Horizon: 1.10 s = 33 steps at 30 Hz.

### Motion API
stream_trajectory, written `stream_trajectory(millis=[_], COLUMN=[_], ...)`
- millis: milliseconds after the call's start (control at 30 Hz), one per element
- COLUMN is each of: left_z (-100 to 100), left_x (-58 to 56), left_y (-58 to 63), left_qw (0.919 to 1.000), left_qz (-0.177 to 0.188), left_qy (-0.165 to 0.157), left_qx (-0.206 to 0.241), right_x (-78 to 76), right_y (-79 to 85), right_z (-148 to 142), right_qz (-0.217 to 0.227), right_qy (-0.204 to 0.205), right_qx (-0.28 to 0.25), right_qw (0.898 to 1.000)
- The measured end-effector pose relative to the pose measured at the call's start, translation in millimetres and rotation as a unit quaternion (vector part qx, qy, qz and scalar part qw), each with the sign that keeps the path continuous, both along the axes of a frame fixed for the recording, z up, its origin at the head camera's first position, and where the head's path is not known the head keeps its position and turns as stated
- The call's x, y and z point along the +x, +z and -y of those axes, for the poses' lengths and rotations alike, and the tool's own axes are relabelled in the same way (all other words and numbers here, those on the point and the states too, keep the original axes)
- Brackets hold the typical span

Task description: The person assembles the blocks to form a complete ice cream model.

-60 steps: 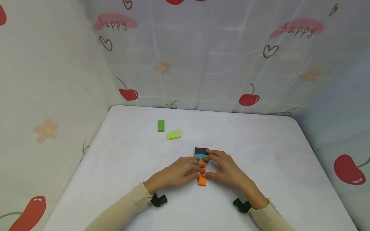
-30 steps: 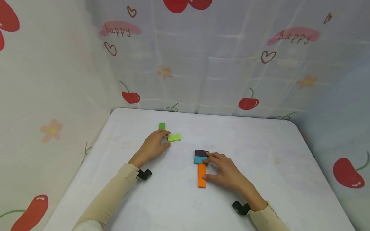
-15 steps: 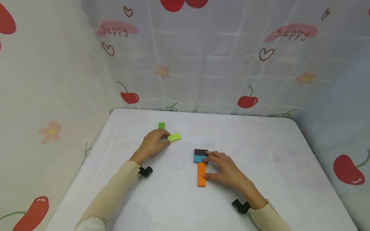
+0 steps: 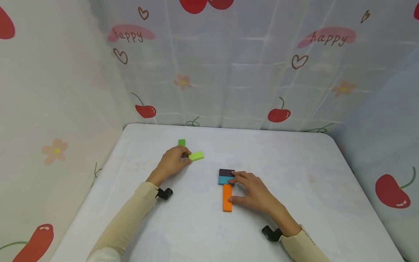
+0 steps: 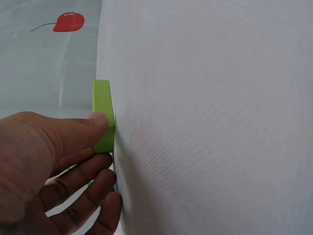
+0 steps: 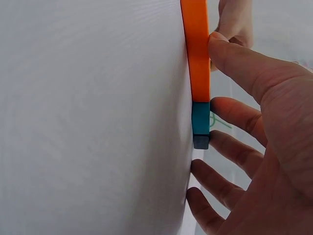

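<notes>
My left hand pinches the left end of a light green block between thumb and fingers. In the left wrist view the thumb presses on the near side of this light green block, close over the table. Just behind the hand lies a darker green block, partly covered by it. My right hand spreads over the joined row: its thumb touches the long orange block, and its fingertips rest on the teal-blue block and the dark grey block.
The white table has a rounded far edge. A curtain with cherries, hearts and flowers hangs behind and on both sides. A small black camera sits on each wrist, and beige sleeves cover the forearms.
My left hand has left the orange block, moved up and left to the light green block, and taken hold of its end. The right hand has stayed on the joined blocks.
</notes>
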<state>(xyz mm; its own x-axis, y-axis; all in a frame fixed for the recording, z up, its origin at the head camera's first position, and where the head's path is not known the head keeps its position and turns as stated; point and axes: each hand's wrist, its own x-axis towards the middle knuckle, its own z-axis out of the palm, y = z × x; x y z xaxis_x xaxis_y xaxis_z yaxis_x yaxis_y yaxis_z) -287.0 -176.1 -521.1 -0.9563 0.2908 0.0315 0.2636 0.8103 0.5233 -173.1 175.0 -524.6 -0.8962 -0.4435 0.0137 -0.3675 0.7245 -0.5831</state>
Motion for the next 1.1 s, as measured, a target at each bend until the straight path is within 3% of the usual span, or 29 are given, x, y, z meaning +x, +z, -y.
stream_trajectory(millis=[600,833,1100], left_z=[-3,-5,-13], left_x=[-2.3,-3.7,-3.8], left_y=[-0.5,-4.2,-0.6], left_qw=[0.9999,1.0000,0.9998], left_qz=[-0.004,-0.004,-0.004], left_qy=[0.002,-0.005,-0.019], left_qx=[-0.011,-0.005,0.000], right_x=[-0.9,-0.2,0.4], right_y=[0.3,0.8,4.4], right_z=[1,2,3], right_qz=[0.004,0.006,0.004], right_qy=[0.000,0.001,0.000], right_qx=[0.001,0.004,0.005], right_qw=[1.000,1.000,1.000])
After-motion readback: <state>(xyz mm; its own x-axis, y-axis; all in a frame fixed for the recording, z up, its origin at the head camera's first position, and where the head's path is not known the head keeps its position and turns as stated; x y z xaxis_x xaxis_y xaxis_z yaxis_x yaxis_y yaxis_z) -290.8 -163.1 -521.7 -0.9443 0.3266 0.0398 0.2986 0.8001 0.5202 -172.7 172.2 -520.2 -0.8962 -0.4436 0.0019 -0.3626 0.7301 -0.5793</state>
